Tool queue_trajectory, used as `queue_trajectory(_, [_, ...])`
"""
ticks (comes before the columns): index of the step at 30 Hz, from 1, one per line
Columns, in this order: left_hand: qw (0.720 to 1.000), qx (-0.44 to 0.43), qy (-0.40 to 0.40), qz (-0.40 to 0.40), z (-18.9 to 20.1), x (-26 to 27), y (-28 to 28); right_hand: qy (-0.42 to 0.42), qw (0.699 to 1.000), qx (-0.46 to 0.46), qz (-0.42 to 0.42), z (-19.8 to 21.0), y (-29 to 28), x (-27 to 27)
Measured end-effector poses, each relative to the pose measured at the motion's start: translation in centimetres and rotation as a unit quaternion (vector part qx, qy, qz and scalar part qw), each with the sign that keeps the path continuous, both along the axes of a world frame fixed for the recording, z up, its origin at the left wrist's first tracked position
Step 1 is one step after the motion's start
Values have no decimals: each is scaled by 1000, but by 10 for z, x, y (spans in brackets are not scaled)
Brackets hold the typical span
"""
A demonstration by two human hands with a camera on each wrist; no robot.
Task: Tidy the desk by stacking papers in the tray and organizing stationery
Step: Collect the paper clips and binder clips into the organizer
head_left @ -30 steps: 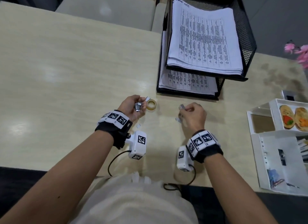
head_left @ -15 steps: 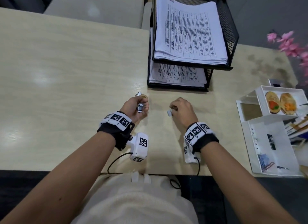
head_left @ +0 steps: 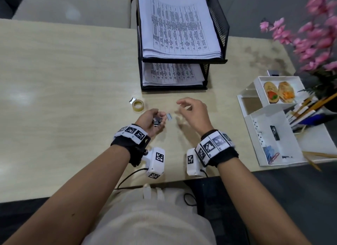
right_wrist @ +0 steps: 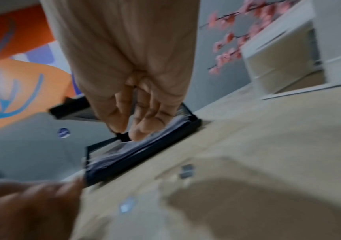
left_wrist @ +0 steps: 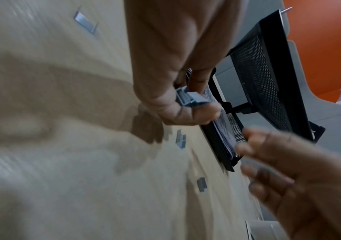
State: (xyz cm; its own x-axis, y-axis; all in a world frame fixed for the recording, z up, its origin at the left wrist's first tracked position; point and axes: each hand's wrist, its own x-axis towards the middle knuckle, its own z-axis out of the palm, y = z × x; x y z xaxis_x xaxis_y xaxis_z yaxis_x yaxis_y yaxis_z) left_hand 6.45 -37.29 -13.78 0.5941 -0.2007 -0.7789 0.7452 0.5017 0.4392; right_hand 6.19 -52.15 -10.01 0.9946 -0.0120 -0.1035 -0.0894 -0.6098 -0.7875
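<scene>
Papers (head_left: 178,26) fill tray (head_left: 221,31); left hand (head_left: 152,120) clasps staples (head_left: 157,121), right hand (head_left: 194,113) loose.

Silvery staple strips (head_left: 157,121) sit bunched in the left hand (head_left: 150,122); another strip (head_left: 169,116) lies on the desk (head_left: 63,98) beside it.

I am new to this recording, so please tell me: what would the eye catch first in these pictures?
First the black mesh tray at the desk's far edge, both tiers full of printed papers. Nearer, the left hand holds small metal staple strips, with the right hand open beside it. A tape roll lies left of them.
</scene>
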Motion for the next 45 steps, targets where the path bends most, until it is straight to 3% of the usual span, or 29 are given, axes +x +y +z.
queue_trajectory(3, [1000,3,23,3,-5,0,3,40,996,-74,-40,-17,-27,1])
queue_trajectory(7, [1000,20,18,-1,-2,-3,10,70,983,-159,62,-36,-29,-8])
queue_trajectory(9, [999,31,19,-2,-3,-5,16,63,980,-180,55,-39,-22,-8])
queue_trajectory(16, [999,31,28,14,-8,-9,33,34,993,-112,24,-35,24,2])
queue_trajectory(24, [996,18,29,77,-9,-10,49,31,981,-187,43,-43,38,-1])
queue_trajectory(29, [994,6,13,112,-14,-13,53,32,996,-88,11,-31,39,3])
queue_trajectory(35, [991,-50,-16,119,-14,-15,49,6,990,-9,143,2,85,-3])
queue_trajectory(39, [988,-38,5,152,-7,-14,60,-8,986,5,164,3,105,8])
queue_trajectory(42, [988,12,18,152,-4,-15,82,-16,988,-33,152,1,113,31])
queue_trajectory(45, [986,42,14,161,-2,-18,104,2,968,-125,219,-8,126,53])
